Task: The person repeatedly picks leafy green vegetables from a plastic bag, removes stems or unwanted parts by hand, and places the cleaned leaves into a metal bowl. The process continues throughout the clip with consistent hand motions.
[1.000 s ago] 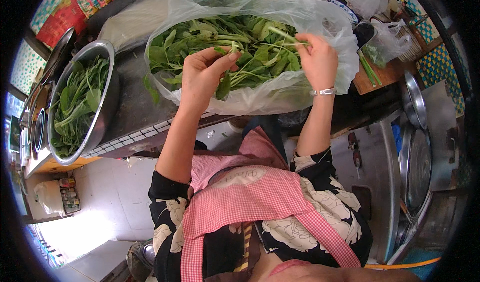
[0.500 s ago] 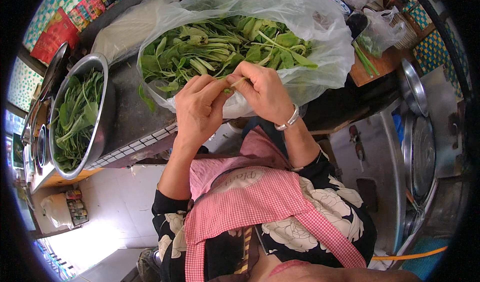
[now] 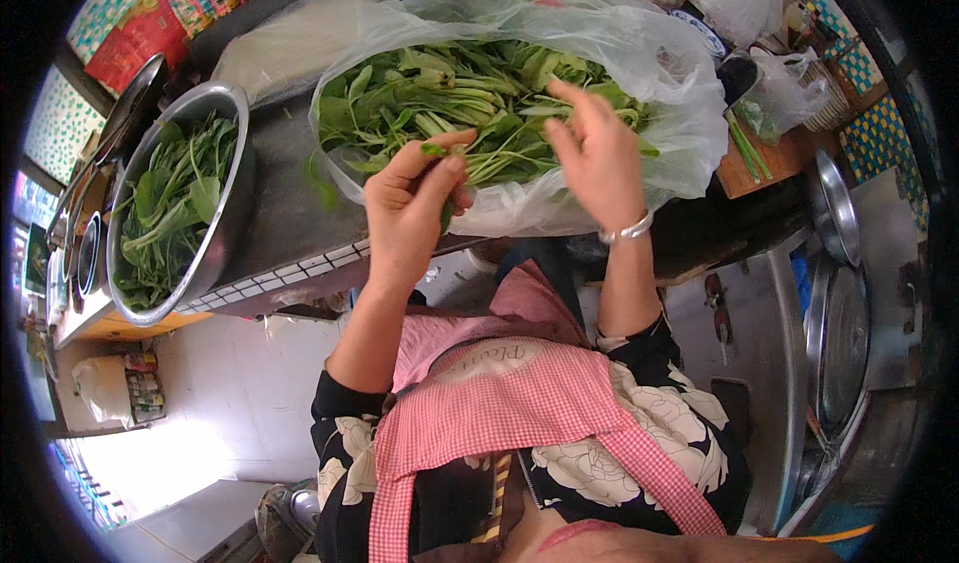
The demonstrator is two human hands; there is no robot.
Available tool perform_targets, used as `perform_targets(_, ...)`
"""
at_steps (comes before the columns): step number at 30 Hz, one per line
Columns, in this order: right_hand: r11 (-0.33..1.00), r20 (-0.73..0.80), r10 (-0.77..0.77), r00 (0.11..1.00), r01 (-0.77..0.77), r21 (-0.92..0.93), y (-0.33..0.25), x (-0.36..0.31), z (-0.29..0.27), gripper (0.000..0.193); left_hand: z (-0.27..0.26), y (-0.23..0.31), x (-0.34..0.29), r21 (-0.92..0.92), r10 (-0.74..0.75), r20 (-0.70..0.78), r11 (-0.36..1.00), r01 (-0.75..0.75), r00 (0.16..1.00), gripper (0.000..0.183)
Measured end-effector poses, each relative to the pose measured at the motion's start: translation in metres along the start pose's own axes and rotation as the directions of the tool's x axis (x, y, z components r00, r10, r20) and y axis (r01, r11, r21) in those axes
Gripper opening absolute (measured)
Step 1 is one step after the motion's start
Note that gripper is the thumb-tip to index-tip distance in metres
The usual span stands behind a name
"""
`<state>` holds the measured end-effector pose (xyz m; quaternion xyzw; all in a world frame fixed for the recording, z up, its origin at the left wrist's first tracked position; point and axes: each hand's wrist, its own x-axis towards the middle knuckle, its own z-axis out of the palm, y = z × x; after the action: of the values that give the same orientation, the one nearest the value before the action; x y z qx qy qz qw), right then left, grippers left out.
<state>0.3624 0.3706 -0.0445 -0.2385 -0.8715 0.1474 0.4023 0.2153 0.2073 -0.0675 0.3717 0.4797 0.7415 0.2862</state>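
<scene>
My left hand [image 3: 402,208] pinches a small leafy green [image 3: 433,149] between thumb and fingers; most of it is hidden by the fingers. To its right, my right hand [image 3: 606,168] is raised over the greens, thumb and forefinger apart, and I see nothing in it. Both hands are at the near side of a white translucent plastic bag [image 3: 684,88], spread wide on the dark counter. Inside lies a heap of leafy green vegetables [image 3: 450,88] with long pale stems. At the left, a steel bowl [image 3: 240,198] holds more loose green leaves [image 3: 165,208].
A folded clear plastic sheet [image 3: 300,43] lies behind the bowl. On the right are a wooden board [image 3: 744,168] with green stalks [image 3: 747,148], a small plastic bag [image 3: 784,88] and a steel basin [image 3: 834,208]. The counter's tiled edge [image 3: 290,273] runs in front of me.
My hands, together at the bag's near edge before, are now apart. The right hand has moved right and its fingers have opened; the left still pinches a green. The whole view has shifted slightly.
</scene>
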Motion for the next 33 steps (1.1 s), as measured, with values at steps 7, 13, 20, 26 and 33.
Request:
perform_targets(7,0.967,0.127,-0.186,0.974,0.159,0.198,-0.052,-0.024,0.035,0.012,-0.003,0.004,-0.007,0.427,0.129,-0.024,0.898,-0.107,0.991,0.022)
perform_targets(13,0.944,0.091,-0.271,0.958,0.246,0.221,-0.042,-0.005,0.030,0.014,-0.070,0.042,-0.014,0.947,0.653,0.103,0.167,-0.276,0.750,0.028)
perform_targets(20,0.949,0.288,-0.292,0.912,0.313,-0.029,-0.017,-0.009,0.040,0.035,-0.210,0.124,0.013,0.951,0.680,-0.086,-0.163,0.264,0.728,0.041)
perform_targets(26,0.976,0.390,-0.177,0.904,0.213,-0.052,-0.012,-0.012,0.056,0.039,-0.221,0.122,0.018,0.866,0.638,-0.008,-0.380,0.324,0.770,0.057)
perform_targets(33,0.972,0.070,-0.096,0.993,0.078,0.221,-0.008,0.010,0.030,0.027,-0.107,0.056,0.015,0.892,0.517,0.077,0.347,-0.291,0.853,0.035)
